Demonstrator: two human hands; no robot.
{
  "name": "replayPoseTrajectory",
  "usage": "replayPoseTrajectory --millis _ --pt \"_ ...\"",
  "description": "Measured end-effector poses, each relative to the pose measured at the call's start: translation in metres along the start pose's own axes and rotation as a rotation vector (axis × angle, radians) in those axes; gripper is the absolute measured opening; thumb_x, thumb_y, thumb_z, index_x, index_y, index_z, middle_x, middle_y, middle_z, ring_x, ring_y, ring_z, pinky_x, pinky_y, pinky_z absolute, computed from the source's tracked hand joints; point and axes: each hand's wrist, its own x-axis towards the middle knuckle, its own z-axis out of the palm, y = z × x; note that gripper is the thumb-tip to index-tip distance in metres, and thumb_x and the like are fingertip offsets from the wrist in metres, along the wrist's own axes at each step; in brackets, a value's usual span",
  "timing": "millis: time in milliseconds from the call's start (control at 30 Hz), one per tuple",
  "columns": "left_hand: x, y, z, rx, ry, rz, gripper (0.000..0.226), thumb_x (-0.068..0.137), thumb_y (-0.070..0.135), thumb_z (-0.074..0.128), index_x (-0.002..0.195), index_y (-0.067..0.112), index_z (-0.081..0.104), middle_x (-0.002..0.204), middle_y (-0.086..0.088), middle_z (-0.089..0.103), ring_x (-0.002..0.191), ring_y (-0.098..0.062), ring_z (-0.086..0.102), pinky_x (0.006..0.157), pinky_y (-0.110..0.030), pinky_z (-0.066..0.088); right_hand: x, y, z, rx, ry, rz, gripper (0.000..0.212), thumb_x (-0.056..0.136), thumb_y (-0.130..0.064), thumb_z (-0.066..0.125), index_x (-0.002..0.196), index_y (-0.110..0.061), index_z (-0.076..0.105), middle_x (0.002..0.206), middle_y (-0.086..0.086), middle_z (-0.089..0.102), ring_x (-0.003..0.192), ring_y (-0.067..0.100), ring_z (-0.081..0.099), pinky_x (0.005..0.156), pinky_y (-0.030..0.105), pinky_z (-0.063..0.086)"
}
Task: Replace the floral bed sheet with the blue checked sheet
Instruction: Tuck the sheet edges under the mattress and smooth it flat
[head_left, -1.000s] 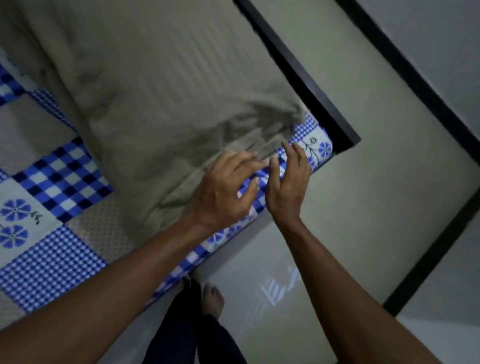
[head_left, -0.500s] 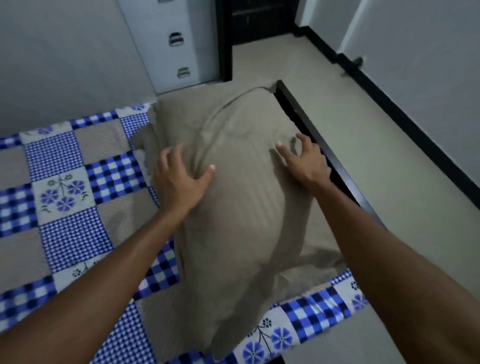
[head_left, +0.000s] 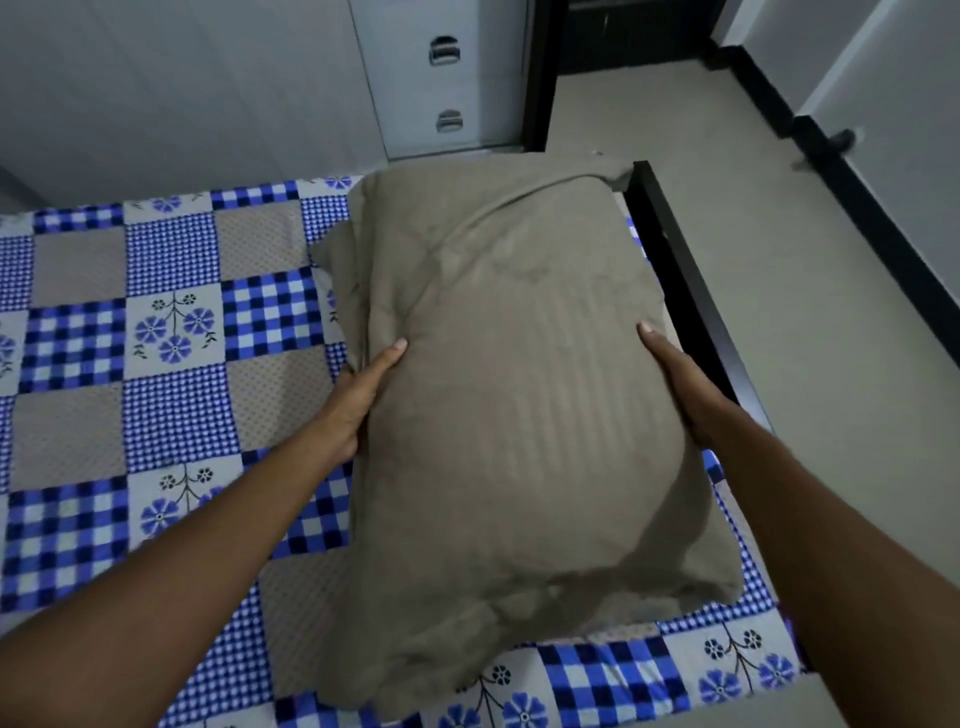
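While atop blue checked sheet (head_left: 171, 431), pillow (head_left: 519, 415) between left hand (head_left: 358, 405) and right hand (head_left: 685, 387) (each grip tight round it).

One wide-angle view from my head, facing forward and down, close over the tan pillow (head_left: 519, 415) and blue checked sheet (head_left: 171, 415).

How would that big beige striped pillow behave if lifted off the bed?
Probably soft: the beige striped fabric pillow dents where the left hand and right hand grip it. Its loose, wrinkled corners would likely sag. Broad and plump, it shouldn't roll.
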Motion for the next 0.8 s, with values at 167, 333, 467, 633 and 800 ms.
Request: replayPoseTrajectory --millis 167,333,467,633,800 --pt "-0.022 0.024 -0.006 -0.047 -0.040 0.118 0.085 0.059 0.054 0.087 0.132 0.019 0.062 0.120 -0.004 0.071 0.115 -0.022 0.065 0.103 -0.045 0.049 -0.026 -0.025 0.013 0.063 -0.015 -0.066 0.031 0.099 -0.038 0.056 0.122 -0.021 0.066 0.104 -0.005 0.077 0.085 0.005 0.074 0.061 0.016 0.055" --pt "-0.057 0.076 -0.037 0.044 -0.040 0.289 0.060 0.068 0.037 0.072 0.124 0.017 0.064 0.109 -0.002 0.073 0.097 -0.014 0.070 0.076 -0.024 0.056 -0.057 -0.057 0.054 0.041 0.008 -0.301 0.065 0.080 -0.048 0.073 0.136 -0.018 0.059 0.115 -0.006 0.073 0.108 0.010 0.069 0.084 0.024 0.056" --pt "-0.089 0.120 -0.103 0.141 -0.002 0.353 0.072 0.059 0.044 0.075 0.126 0.022 0.060 0.113 0.002 0.070 0.101 -0.013 0.068 0.085 -0.028 0.053 -0.074 -0.076 0.114 0.099 -0.041 -0.421 0.044 0.091 -0.022 0.067 0.134 -0.017 0.059 0.113 -0.004 0.075 0.105 0.016 0.071 0.077 0.024 0.057" --pt "-0.130 0.162 -0.236 0.250 0.166 0.375 0.056 0.075 0.019 0.073 0.129 0.016 0.061 0.118 -0.010 0.070 0.104 -0.029 0.069 0.089 -0.045 0.057 -0.098 -0.097 0.238 0.114 -0.160 -0.525 0.049 0.072 -0.018 0.081 0.118 -0.017 0.065 0.108 -0.003 0.076 0.102 0.017 0.072 0.081 0.029 0.057" --pt "-0.177 0.174 -0.367 0.316 0.385 0.339 0.029 0.091 0.001 0.055 0.114 0.014 0.068 0.096 -0.007 0.076 0.069 -0.018 0.072 0.062 -0.030 0.058 -0.117 -0.088 0.395 0.123 -0.310 -0.535 0.068 0.067 -0.027 0.084 0.128 -0.009 0.060 0.117 0.008 0.073 0.108 0.025 0.070 0.094 0.041 0.056"
